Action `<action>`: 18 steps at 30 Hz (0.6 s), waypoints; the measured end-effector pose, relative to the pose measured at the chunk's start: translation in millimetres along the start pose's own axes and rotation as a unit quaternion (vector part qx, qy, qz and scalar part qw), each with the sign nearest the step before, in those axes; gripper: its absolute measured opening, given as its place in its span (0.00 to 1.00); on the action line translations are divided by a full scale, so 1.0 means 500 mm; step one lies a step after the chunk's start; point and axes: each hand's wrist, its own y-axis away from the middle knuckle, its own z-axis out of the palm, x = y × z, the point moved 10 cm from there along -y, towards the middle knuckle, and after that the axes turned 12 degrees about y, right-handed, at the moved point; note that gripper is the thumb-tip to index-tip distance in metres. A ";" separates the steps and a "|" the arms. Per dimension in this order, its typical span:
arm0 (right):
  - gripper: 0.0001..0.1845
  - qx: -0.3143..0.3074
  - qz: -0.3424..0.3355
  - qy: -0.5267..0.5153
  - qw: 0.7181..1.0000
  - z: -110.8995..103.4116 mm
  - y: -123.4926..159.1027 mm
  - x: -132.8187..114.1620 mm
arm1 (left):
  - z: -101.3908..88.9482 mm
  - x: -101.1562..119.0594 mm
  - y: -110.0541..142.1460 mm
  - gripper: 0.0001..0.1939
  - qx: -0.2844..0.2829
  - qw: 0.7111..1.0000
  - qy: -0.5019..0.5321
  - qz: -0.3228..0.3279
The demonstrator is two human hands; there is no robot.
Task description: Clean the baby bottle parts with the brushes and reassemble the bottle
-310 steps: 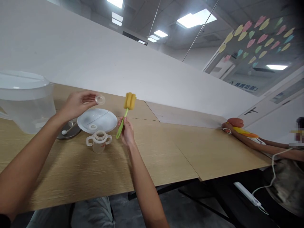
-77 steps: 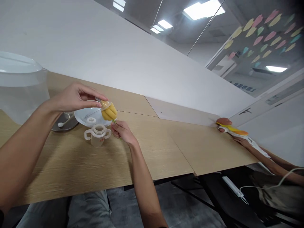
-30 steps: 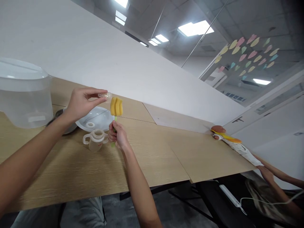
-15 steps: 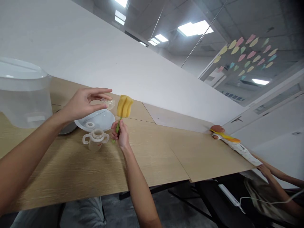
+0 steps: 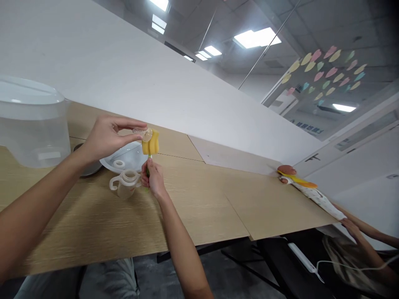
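Observation:
My left hand (image 5: 107, 135) pinches a small clear silicone nipple (image 5: 144, 133) above the table. My right hand (image 5: 151, 179) grips the green handle of a brush whose yellow sponge head (image 5: 151, 143) touches the nipple. Just below stands an open baby bottle with two handles (image 5: 126, 183). Behind it lies a white dish (image 5: 132, 154) with a white ring (image 5: 119, 163) in it.
A large clear plastic container with a lid (image 5: 31, 120) stands at the far left, beside a metal plate (image 5: 90, 168). At the right another person's hand (image 5: 353, 227) rests by a doll (image 5: 299, 181) on the wooden table (image 5: 199, 199). A white partition runs behind.
The sponge head, held apart to the right half a second ago, has come back left against the nipple. My left hand has dropped slightly.

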 end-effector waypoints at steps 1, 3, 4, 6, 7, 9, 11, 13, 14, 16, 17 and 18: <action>0.29 0.012 -0.005 -0.002 1.000 -0.005 0.001 -0.003 | -0.003 0.003 0.000 0.16 0.011 1.000 -0.005 0.011; 0.29 0.017 -0.012 -0.002 1.000 -0.009 0.003 -0.011 | -0.010 0.011 0.001 0.14 0.034 0.999 -0.015 0.039; 0.29 0.008 -0.013 0.001 1.000 -0.006 0.004 -0.014 | -0.013 0.016 0.002 0.14 0.043 0.998 -0.018 0.052; 0.29 -0.014 -0.010 0.013 1.000 0.001 0.007 -0.016 | -0.014 0.024 0.003 0.13 0.054 0.996 -0.020 0.073; 0.29 -0.016 -0.009 0.019 1.000 0.001 0.008 -0.017 | -0.014 0.028 0.004 0.13 0.056 0.995 -0.020 0.080; 0.29 0.004 -0.014 0.024 1.000 -0.007 0.008 -0.019 | -0.013 0.036 0.006 0.12 0.059 0.994 -0.022 0.089; 0.29 0.025 -0.022 0.022 0.999 -0.016 0.009 -0.023 | -0.013 0.042 0.007 0.12 0.061 0.993 -0.029 0.094; 0.30 0.016 -0.024 0.022 0.999 -0.011 0.009 -0.025 | -0.012 0.046 0.008 0.12 0.061 0.993 -0.036 0.096; 0.30 0.005 -0.021 0.023 0.999 -0.006 0.009 -0.025 | -0.012 0.047 0.009 0.12 0.060 0.993 -0.038 0.098; 0.30 -0.007 -0.015 0.030 0.999 0.000 0.009 -0.023 | -0.012 0.046 0.009 0.11 0.058 0.992 -0.040 0.100; 0.30 -0.001 -0.014 0.035 0.999 -0.002 0.008 -0.023 | -0.013 0.046 0.009 0.11 0.058 0.992 -0.041 0.100; 0.30 0.014 -0.016 0.040 0.999 -0.009 0.007 -0.024 | -0.013 0.044 0.009 0.12 0.057 0.993 -0.044 0.098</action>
